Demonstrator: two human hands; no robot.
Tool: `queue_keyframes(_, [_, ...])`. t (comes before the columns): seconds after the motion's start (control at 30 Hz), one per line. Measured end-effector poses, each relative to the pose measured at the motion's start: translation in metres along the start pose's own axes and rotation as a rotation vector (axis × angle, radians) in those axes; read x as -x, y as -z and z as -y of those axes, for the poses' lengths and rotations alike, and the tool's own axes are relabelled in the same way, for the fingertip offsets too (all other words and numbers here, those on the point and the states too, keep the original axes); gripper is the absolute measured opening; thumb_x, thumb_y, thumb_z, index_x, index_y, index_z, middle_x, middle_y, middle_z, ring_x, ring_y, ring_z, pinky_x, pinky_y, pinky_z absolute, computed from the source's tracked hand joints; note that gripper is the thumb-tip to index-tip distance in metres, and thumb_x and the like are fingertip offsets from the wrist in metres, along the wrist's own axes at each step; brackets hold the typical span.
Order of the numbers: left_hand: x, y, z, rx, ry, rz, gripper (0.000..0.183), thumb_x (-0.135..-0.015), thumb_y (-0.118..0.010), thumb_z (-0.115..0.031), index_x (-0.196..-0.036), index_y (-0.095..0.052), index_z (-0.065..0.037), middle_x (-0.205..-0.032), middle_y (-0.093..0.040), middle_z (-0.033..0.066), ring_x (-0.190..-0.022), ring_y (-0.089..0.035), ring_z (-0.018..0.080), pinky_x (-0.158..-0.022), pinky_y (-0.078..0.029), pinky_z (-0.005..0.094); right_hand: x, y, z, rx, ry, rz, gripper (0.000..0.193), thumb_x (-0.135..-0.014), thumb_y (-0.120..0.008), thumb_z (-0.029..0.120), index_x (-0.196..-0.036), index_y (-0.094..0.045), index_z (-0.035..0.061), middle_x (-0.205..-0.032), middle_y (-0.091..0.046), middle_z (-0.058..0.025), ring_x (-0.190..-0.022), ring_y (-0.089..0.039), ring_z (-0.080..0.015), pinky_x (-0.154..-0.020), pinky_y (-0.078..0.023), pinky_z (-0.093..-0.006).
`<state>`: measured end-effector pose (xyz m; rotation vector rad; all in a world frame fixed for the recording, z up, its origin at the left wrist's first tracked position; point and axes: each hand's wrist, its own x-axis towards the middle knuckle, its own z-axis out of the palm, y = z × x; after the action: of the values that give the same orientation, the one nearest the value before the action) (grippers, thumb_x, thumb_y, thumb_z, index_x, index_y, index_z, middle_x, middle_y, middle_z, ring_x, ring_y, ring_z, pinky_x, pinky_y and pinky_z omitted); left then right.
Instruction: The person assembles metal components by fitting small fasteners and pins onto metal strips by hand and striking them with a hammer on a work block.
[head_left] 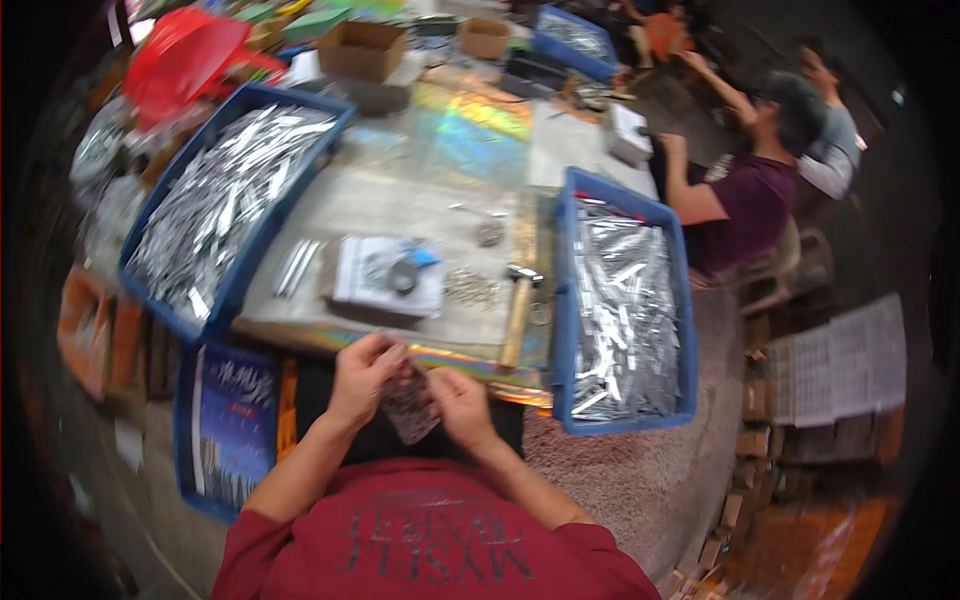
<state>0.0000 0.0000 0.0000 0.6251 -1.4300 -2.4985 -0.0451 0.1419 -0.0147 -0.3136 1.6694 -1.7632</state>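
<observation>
My left hand point(366, 374) and my right hand point(459, 402) are together in front of my body, just off the table's near edge. Both are closed on a small, see-through bag point(411, 418) that seems to hold tiny dark pieces; blur hides the details. Beyond them on the table stands a white-topped block point(352, 292) with a dark round piece on it. Small metal parts point(471, 287) lie in a loose pile to its right. Farther right rests a hammer point(516, 325) with a wooden handle. A few silver strips point(296, 268) lie left of the block.
Blue trays heaped with silver metal strips flank me, one tray point(150, 283) left and another point(688, 380) right. A lower blue crate point(186, 463) is at my left. Cardboard boxes point(362, 50) stand at the back. A person in a dark shirt point(752, 205) sits at the right.
</observation>
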Motion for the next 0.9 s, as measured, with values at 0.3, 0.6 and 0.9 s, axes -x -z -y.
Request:
queue_keyframes(0.3, [-0.01,0.015,0.005,0.149,0.046,0.12,0.019,-0.084,-0.047,-0.019,-0.089,-0.053,-0.002,-0.073,-0.056,0.0039,-0.062,-0.054,0.0078,-0.053,-0.045,0.0184,-0.008,-0.005,-0.005,-0.103,0.032,-0.031,0.019,-0.085,-0.047,0.02,-0.083,-0.052,0.002,-0.065,-0.051,-0.0003,-0.049,-0.042,-0.0028,-0.044,-0.034,-0.0149])
queue_keyframes(0.6, [-0.012,0.017,0.003,0.136,0.043,0.11,0.017,-0.082,-0.051,-0.017,-0.089,-0.053,-0.002,-0.073,-0.056,0.0038,-0.06,-0.053,0.0073,-0.054,-0.044,0.0182,-0.01,-0.002,-0.003,-0.109,0.027,-0.063,0.018,-0.084,-0.047,0.019,-0.082,-0.052,0.0024,-0.064,-0.051,-0.0006,-0.049,-0.042,-0.0035,-0.044,-0.035,-0.0154])
queue_keyframes(0.9, [-0.01,0.025,-0.001,-0.464,-0.167,0.21,0.013,-0.074,-0.06,-0.009,-0.084,-0.058,0.0,-0.068,-0.056,0.0019,-0.059,-0.051,0.0076,-0.052,-0.04,0.0196,-0.015,0.013,0.007,-0.008,0.048,-0.154,0.017,-0.084,-0.048,0.019,-0.078,-0.052,0.0032,-0.059,-0.049,0.0008,-0.047,-0.04,-0.0027,-0.043,-0.033,-0.0151])
